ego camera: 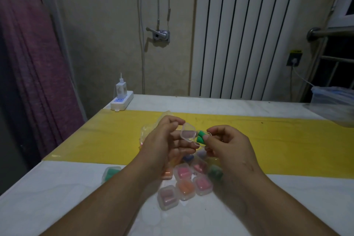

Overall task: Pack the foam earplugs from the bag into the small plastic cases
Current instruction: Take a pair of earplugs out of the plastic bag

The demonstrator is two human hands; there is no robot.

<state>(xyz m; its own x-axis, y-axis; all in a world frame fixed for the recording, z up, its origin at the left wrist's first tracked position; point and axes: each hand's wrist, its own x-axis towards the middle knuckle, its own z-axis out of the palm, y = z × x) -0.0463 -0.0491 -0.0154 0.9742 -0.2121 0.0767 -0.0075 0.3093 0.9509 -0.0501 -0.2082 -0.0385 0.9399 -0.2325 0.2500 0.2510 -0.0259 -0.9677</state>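
Nearest, below the grip, closed filled cases (183,173) of pink, orange and green plugs lie clustered on the white table (57,197). Above them, the left hand (162,140) pinches the raised lid of an open clear case (188,133). The right hand (228,142) clamps the case's base, its thumb on 2 green earplugs (200,136) lying inside. Just behind the left hand lies the crumpled bag (148,128). Farther left sits a power strip (122,101).

small clear plastic case (188,133), open in mid-air, two green foam earplugs (200,136) in its base. closed cases (184,173) holding pink, orange, green plugs cluster beneath; crinkled clear bag (148,129) behind.
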